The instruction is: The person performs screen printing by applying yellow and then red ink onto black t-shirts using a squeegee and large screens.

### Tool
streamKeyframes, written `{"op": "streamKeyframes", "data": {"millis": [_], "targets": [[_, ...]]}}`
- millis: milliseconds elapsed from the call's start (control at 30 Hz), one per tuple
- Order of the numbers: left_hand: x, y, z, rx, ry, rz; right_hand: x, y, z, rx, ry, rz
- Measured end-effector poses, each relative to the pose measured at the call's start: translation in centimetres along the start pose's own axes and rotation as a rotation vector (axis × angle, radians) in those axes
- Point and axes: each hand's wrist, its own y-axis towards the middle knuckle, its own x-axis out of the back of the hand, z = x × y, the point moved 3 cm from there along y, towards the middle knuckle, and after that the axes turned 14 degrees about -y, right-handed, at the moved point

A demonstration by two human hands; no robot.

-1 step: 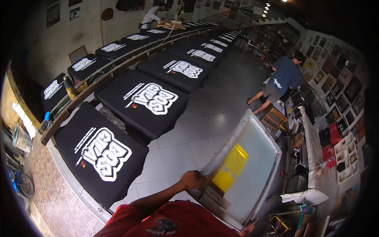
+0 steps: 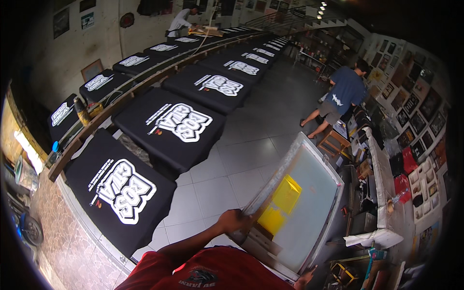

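A screen-printing frame (image 2: 316, 193) with pale mesh and a yellow area on it is held tilted in front of me, to the right of the shirts. My left hand (image 2: 233, 221) is closed around its left edge. My right hand (image 2: 304, 279) is at its near right corner, mostly hidden, with fingers closed against the edge. Left of the frame lies the nearest black T-shirt (image 2: 92, 166), spread flat with a white lettered print. A second printed black T-shirt (image 2: 140, 113) lies just beyond it.
Rows of black shirts run away along a wooden rail (image 2: 104, 116), where a bottle (image 2: 81, 111) stands. A person in a blue shirt (image 2: 345, 87) stands right, beside a wooden stool (image 2: 333, 142). Another person (image 2: 179, 24) works at the far left. Cluttered shelving (image 2: 382, 188) lines the right.
The shirts and the room have shifted slightly left in view, the near shirts also a little lower. The screen-printing frame and my hands keep nearly the same place and grip.
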Motion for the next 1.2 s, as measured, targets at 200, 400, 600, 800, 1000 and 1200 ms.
{"op": "streamKeyframes", "data": {"millis": [200, 400, 600, 800, 1000, 1200], "targets": [[-2.4, 6.0, -0.2, 0.001, -0.001, -0.044, -0.1, 3.5, 8.9, -0.186, 0.285, 0.207], [-1.0, 12.1, -2.2, 0.021, -0.224, -0.049, 1.1, 9.4, 21.6, -0.112, 0.59, 0.243], [3.9, 21.7, -2.2, 0.011, -0.244, -0.342, -3.0, 17.1, 36.6, -0.001, 0.564, 0.319], [9.8, 35.8, -5.5, -0.018, -0.269, -0.366, -3.2, 25.3, 52.1, 0.083, 0.47, 0.298], [13.3, 49.9, -12.6, -0.071, -0.305, -0.281, -6.9, 34.1, 61.2, 0.047, 0.499, 0.23], [14.6, 65.7, -16.2, -0.028, -0.283, -0.296, -13.3, 45.8, 70.8, 0.034, 0.502, 0.296]]}}
